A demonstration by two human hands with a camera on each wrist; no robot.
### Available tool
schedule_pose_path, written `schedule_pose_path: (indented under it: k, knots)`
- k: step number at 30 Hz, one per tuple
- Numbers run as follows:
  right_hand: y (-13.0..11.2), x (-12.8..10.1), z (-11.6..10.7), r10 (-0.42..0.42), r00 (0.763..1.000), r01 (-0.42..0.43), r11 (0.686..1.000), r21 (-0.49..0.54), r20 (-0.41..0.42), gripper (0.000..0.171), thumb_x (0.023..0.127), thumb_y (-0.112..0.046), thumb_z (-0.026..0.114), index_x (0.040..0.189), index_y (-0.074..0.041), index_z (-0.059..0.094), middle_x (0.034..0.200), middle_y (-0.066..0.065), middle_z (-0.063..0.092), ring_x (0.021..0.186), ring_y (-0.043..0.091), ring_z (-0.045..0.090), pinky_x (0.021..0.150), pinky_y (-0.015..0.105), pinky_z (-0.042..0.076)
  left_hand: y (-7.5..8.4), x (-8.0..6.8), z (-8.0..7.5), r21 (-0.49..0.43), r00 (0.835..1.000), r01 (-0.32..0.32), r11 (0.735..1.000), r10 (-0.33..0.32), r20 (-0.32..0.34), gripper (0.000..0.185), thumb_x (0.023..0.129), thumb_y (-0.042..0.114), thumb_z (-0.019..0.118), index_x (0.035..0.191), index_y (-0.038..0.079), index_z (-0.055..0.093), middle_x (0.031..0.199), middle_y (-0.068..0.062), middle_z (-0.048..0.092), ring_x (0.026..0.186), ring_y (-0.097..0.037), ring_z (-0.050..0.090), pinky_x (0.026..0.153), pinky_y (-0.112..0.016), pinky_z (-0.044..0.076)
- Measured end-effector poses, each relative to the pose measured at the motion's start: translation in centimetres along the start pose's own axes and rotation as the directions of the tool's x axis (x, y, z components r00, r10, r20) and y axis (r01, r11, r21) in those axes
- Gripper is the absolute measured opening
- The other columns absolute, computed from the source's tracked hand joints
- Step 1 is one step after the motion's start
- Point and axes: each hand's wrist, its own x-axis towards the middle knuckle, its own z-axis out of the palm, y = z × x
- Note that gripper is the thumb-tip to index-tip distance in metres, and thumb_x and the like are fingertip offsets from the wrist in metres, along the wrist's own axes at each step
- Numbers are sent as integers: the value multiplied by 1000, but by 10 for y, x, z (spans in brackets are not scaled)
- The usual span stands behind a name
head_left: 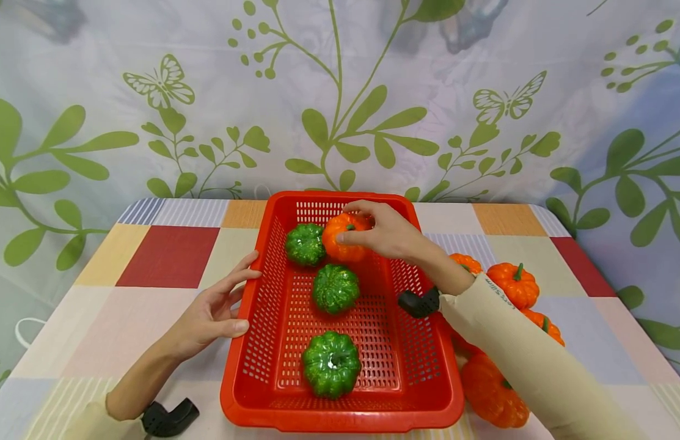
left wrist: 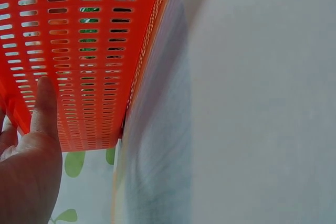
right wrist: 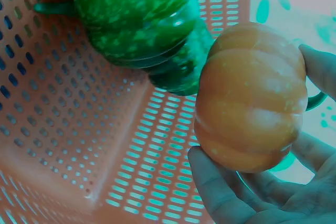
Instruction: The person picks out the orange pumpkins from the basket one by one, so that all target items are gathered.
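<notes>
My right hand [head_left: 383, 231] grips a small orange pumpkin [head_left: 340, 237] over the far part of a red plastic basket [head_left: 340, 421]. In the right wrist view, fingers and thumb curl round the orange pumpkin [right wrist: 252, 98], its green stem showing at the side. Three green pumpkins lie in the basket: one at the back left [head_left: 305, 244], one in the middle [head_left: 336, 288], one near the front [head_left: 331, 365]. My left hand [head_left: 213, 311] rests at the basket's left side, thumb and fingers spread along the rim; the left wrist view shows a finger against the slotted wall [left wrist: 100, 77].
Several orange pumpkins [head_left: 512, 284] lie on the table right of the basket, partly behind the right sleeve [head_left: 521, 354]. A patchwork cloth [head_left: 147, 324] covers the table. Behind it hangs a curtain [head_left: 208, 79] with green leaves and butterflies.
</notes>
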Motion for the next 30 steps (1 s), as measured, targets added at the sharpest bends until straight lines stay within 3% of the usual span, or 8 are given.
schedule_pose_path:
  k: [12,21,30]
  knots:
    - [-20,-31,-11,-157,988,157,987,-45,8,55,78,-39,70,125,-14,55,110,-6,57,95,14,51,80,32,45,-2,0,0,8,1000,2,1000,-2,-3,63,81,-6,57,136,-7,27,153,-3,-2,133,-31,22,87,-46,44]
    - [-26,-64,-11,-120,993,120,993,5,21,59,78,-41,70,128,-18,51,120,-6,52,105,13,48,86,34,44,-1,0,-1,9,1000,3,1000,-3,-3,63,81,-6,57,136,-7,27,153,-2,-2,132,-31,23,86,-47,45]
    - [-27,-91,-19,-126,992,126,992,24,0,55,79,-39,70,127,-23,50,117,-11,53,100,8,52,84,34,46,-2,0,-1,6,1000,-8,1000,8,4,63,81,-7,57,136,-8,27,153,-3,-3,132,-32,22,87,-46,44]
